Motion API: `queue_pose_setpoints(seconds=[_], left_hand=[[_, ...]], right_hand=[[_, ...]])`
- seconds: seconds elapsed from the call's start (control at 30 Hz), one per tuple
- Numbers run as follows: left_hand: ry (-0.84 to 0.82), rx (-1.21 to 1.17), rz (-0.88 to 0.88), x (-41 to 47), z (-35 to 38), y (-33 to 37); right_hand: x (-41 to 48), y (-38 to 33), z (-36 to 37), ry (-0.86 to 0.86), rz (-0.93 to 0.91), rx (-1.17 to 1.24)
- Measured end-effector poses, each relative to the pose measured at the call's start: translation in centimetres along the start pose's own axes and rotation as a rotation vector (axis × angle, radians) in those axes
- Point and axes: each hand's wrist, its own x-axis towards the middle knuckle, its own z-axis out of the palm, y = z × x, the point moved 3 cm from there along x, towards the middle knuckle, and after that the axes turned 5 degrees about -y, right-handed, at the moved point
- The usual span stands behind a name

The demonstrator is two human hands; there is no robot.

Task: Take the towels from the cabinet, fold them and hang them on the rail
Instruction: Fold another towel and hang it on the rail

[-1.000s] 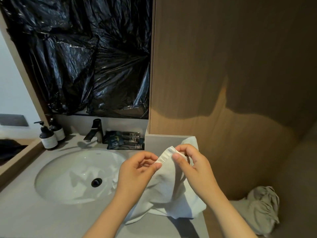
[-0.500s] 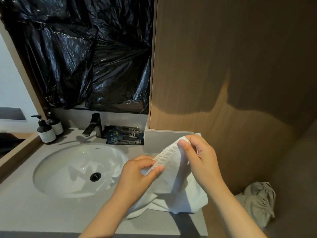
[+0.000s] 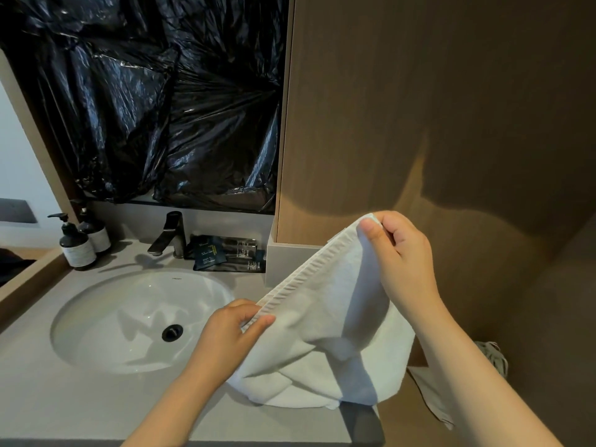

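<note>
Grey counter (image 3: 64,398) with white sink (image 3: 129,317) left, wood wall (image 3: 419,124) right; both hands, left hand (image 3: 232,330) and right hand (image 3: 400,253), pinch the white towel (image 3: 322,333) hem apart, towel bottom resting on near counter edge.

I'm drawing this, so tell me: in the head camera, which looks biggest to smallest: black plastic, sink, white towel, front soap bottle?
1. black plastic
2. white towel and sink: about alike, and the towel is nearer the camera, so no ranking
3. front soap bottle
</note>
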Motion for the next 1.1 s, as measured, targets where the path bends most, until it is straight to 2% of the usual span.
queue_pose_setpoints(seconds=[0.17, 0.33, 0.5, 0.63, 0.83, 1.1], left_hand=[[0.009, 0.039, 0.036, 1.3, -1.1, -0.2], [0.184, 0.095, 0.086, 4.9, -4.5, 2.6], [0.369, 0.196, 0.279, 8.4, -10.7, 9.1], [0.247, 0.292, 0.356, 9.0, -12.2, 10.8], [-0.033, 0.440, 0.201, 7.1, -6.7, 5.6], [-0.107, 0.366, 0.163, 5.2, -2.2, 3.4]], right_hand=[[2.4, -0.8, -1.1, 0.040, -0.090, -0.071], [5.2, -2.3, -3.2, 0.136, -0.109, -0.070], [7.3, -3.3, -6.5, 0.303, -0.111, 0.015], [5.6, -0.4, -6.5, 0.341, 0.011, 0.066], [0.6, 5.5, -3.9, 0.321, 0.280, 0.057], [-2.2, 8.6, -3.5, 0.335, 0.393, 0.025]])
